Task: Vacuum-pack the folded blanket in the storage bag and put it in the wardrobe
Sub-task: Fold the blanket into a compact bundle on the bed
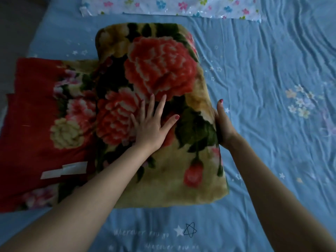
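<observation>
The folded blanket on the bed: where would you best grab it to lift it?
Grip the folded blanket by its two long sides, one of the hands under each. It is thick and floppy; the right hand already cups the right edge, while the left hand presses flat on top.

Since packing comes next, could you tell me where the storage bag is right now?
The flower-printed storage bag lies flat at the far edge of the blue bedsheet, just beyond the folded blanket.
</observation>
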